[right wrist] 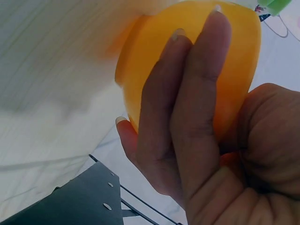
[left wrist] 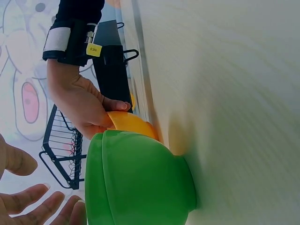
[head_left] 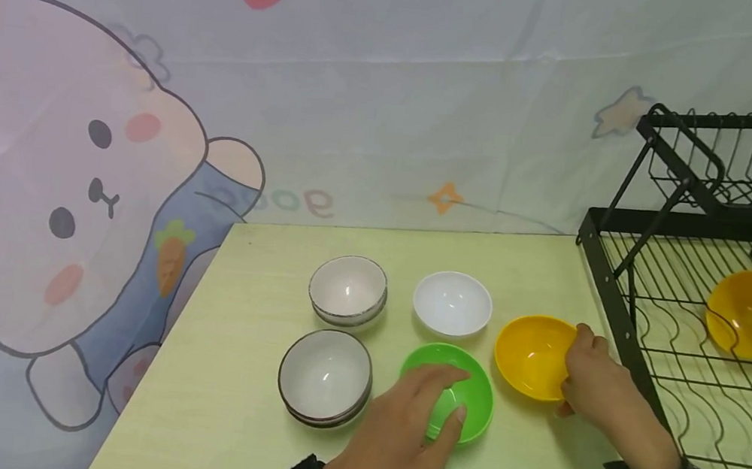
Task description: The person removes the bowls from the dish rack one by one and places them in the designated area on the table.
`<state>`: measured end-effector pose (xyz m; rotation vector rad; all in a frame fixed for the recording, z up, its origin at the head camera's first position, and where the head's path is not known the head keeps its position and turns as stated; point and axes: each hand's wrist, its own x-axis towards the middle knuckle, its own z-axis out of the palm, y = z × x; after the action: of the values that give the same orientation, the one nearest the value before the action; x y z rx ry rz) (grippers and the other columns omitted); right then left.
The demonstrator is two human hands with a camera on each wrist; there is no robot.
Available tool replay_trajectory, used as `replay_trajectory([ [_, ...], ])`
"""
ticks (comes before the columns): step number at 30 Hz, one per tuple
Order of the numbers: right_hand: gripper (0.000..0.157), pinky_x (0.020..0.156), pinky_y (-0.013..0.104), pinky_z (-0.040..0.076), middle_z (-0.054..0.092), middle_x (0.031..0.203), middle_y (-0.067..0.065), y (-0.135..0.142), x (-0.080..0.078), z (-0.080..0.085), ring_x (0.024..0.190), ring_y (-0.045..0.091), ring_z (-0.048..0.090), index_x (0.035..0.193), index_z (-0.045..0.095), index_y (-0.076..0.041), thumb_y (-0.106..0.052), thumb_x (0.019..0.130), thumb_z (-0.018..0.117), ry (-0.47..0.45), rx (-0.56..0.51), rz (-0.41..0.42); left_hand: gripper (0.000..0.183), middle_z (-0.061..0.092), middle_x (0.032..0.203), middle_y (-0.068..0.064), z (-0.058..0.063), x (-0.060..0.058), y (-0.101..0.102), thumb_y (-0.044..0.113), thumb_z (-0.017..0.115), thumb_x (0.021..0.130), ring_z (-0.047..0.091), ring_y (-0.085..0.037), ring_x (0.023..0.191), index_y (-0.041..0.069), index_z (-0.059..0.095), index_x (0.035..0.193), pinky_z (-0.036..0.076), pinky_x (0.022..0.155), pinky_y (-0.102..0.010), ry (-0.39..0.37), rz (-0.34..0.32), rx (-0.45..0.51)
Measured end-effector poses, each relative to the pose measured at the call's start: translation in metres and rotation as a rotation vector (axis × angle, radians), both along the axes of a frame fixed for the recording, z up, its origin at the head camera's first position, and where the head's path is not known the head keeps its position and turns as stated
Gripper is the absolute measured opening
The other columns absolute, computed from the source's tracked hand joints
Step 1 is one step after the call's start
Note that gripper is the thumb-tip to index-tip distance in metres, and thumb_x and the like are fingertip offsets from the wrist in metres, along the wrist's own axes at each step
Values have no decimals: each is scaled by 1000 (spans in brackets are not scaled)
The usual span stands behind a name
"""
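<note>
My right hand (head_left: 596, 380) grips the right side of a yellow bowl (head_left: 530, 355), its fingers spread along the outer wall of the bowl (right wrist: 187, 93) in the right wrist view. Over a green bowl (head_left: 480, 388) hovers my left hand (head_left: 401, 429), thumb and fingers spread apart. From the left wrist, those fingertips (left wrist: 40, 192) show beside the rim of the green bowl (left wrist: 140, 183), with nothing held. Behind the green bowl stands a white bowl (head_left: 452, 304).
Two stacks of dark-rimmed bowls stand at the left, one farther back (head_left: 346, 288) and one nearer (head_left: 325, 373). To the right is a black two-tier dish rack (head_left: 642, 366). Another yellow bowl (head_left: 749, 314) lies tipped on its lower tier. A printed cloth (head_left: 387, 115) hangs behind the table.
</note>
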<state>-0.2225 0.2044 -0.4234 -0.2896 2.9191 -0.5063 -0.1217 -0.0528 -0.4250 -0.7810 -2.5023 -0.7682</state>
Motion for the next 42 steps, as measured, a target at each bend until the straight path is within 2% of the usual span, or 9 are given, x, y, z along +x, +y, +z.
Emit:
replay_trajectory([
  [9,84,72,55,51,32,116,50,0,-2,-2,78,42,56,136,11,30,1,82,68,-51,5,-35,34,61,128,0,0,0,2,24,55,100,61,-11,117,14,54,132,50,99,-22,-9,1,10],
  [14,80,66,48,51,30,115,48,0,0,-3,74,39,56,137,10,28,1,83,62,-52,-19,-52,34,61,129,1,0,1,2,24,56,100,60,-10,118,15,54,132,50,100,-22,-17,4,13],
  [19,82,62,44,49,26,119,47,1,3,-2,72,37,55,140,6,26,0,84,60,-57,-43,-63,34,60,129,1,-1,1,2,25,55,100,60,-10,118,15,53,134,50,100,-23,-12,2,12],
  [29,84,65,52,51,29,120,48,4,8,2,75,41,55,140,13,26,1,81,68,26,-21,-28,34,60,130,0,-2,0,2,24,53,102,60,-11,119,14,53,134,50,100,-24,-9,-12,12],
  [36,96,67,56,51,28,125,49,7,10,5,83,48,57,141,16,24,0,74,79,48,-18,-37,31,62,127,1,-4,0,2,25,52,102,62,-10,115,15,55,131,52,96,-22,-18,-19,6],
  [42,97,67,59,49,31,126,47,7,16,10,90,52,57,140,25,21,0,66,84,122,-51,-28,27,64,124,4,-5,1,1,27,51,102,63,-6,98,18,59,127,50,83,-12,-48,-19,-13],
])
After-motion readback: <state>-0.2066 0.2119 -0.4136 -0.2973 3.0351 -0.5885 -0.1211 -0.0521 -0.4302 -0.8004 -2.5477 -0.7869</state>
